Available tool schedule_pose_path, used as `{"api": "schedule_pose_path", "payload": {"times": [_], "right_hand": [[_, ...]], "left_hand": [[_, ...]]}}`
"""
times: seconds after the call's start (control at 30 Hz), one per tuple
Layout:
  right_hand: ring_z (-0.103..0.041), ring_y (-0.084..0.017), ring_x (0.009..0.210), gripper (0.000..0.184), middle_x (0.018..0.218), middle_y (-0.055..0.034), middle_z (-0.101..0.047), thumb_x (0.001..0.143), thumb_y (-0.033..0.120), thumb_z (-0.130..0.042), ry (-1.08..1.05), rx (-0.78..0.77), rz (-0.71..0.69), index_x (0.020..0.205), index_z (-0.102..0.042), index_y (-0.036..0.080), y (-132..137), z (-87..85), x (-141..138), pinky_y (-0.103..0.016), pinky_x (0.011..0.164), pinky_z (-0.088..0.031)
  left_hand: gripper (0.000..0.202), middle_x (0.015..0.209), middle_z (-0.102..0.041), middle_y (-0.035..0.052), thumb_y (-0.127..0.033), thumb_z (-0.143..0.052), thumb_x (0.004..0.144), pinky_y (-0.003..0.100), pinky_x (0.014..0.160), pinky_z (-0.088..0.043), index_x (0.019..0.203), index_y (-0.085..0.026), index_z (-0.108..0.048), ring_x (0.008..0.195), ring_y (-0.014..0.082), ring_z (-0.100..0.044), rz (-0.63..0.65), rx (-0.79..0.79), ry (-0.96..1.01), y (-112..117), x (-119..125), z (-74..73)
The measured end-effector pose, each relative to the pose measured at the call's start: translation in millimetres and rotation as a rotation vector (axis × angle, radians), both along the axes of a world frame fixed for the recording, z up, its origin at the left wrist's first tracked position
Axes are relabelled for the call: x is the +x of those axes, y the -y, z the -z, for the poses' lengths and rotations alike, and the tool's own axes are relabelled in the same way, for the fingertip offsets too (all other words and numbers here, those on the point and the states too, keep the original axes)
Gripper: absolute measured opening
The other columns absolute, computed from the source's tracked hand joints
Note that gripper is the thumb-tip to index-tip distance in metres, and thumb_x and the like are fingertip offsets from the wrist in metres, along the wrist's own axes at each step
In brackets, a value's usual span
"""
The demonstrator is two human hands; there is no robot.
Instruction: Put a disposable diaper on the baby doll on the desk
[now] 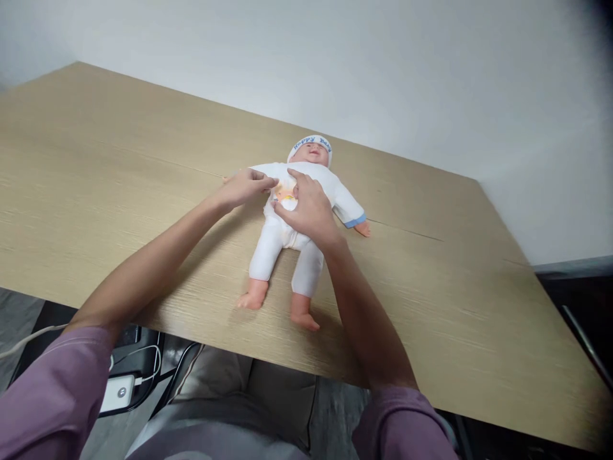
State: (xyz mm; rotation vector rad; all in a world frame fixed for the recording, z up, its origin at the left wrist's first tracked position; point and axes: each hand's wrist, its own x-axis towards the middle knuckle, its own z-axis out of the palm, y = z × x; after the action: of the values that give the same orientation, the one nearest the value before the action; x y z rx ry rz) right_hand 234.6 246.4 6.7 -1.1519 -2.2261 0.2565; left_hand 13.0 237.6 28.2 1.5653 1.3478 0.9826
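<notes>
A baby doll (313,252) lies on its back on the wooden table, its head away from me. It wears a white cap with blue lettering (312,142), a white long-sleeved shirt (320,171) with a printed picture on the front, and white pants (266,250). At the shirt's left side, my left hand (246,187) has thumb and fingers pinched together on the cloth. My right hand (310,206) rests over the doll's chest and belly, thumb and index finger spread apart around the print. Part of the shirt front is hidden beneath it.
The light wooden table (119,211) runs back to a pale wall (383,76). Below its front edge, a white power bank (117,393) with a cable lies on a black chair seat at the lower left.
</notes>
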Motion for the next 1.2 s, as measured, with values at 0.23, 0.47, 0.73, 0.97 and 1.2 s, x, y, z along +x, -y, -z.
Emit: {"api": "schedule_pose_path", "payload": {"times": [0.23, 0.47, 0.73, 0.97, 1.2], "right_hand": [[-0.073, -0.035, 0.122, 0.051, 0.131, -0.0154, -0.080, 0.111, 0.033, -0.063, -0.062, -0.070, 0.030, 0.160, -0.062, 0.017, 0.2, -10.3, 1.0, -0.051, 0.111, -0.056], [-0.071, -0.026, 0.095, 0.044, 0.108, -0.0065, -0.077, 0.111, 0.026, -0.060, -0.128, -0.105, 0.052, 0.154, -0.066, 0.021, -5.1, -8.1, 1.9, -0.045, 0.096, -0.057], [-0.067, -0.025, 0.092, 0.042, 0.096, -0.0026, -0.065, 0.105, 0.018, -0.061, -0.229, -0.028, 0.060, 0.146, -0.066, 0.022, -12.2, 1.4, 7.9, -0.044, 0.096, -0.059], [-0.065, -0.022, 0.097, 0.046, 0.112, -0.0058, -0.062, 0.099, 0.001, -0.048, -0.379, 0.093, 0.106, 0.132, -0.070, 0.025, -4.0, -2.9, 9.8, -0.043, 0.100, -0.060], [-0.069, -0.020, 0.094, 0.023, 0.112, -0.0056, -0.066, 0.099, 0.011, -0.058, -0.492, 0.053, 0.017, 0.113, -0.068, 0.027, 92.9, -19.6, 33.0, -0.034, 0.077, -0.067]], "left_hand": [[0.040, 0.082, -0.067, 0.0045, -0.049, -0.065, 0.112, 0.031, 0.070, -0.044, 0.089, -0.018, -0.074, 0.071, 0.0160, -0.057, 0.074, -0.005, 0.267, -13.6, 43.0, 11.8], [0.044, 0.097, -0.063, 0.0014, -0.056, -0.085, 0.100, 0.030, 0.076, -0.044, 0.110, -0.022, -0.060, 0.082, 0.0155, -0.057, -0.016, 0.189, 0.283, -17.8, 29.3, 53.7], [0.057, 0.077, -0.049, -0.0038, -0.072, -0.082, 0.096, 0.030, 0.068, -0.037, 0.090, -0.024, -0.052, 0.071, 0.0151, -0.045, 0.108, 0.150, 0.292, -29.7, 23.6, 67.6], [0.031, 0.101, -0.067, 0.0049, -0.052, -0.074, 0.109, 0.037, 0.086, -0.050, 0.106, -0.025, -0.059, 0.089, 0.0208, -0.059, -0.209, 0.344, 0.120, -19.2, 34.0, 60.7], [0.027, 0.109, -0.075, 0.0072, -0.048, -0.053, 0.119, 0.043, 0.095, -0.049, 0.106, -0.026, -0.061, 0.101, 0.0257, -0.062, -0.246, 0.666, -0.178, 75.6, 54.6, 18.3]]}}
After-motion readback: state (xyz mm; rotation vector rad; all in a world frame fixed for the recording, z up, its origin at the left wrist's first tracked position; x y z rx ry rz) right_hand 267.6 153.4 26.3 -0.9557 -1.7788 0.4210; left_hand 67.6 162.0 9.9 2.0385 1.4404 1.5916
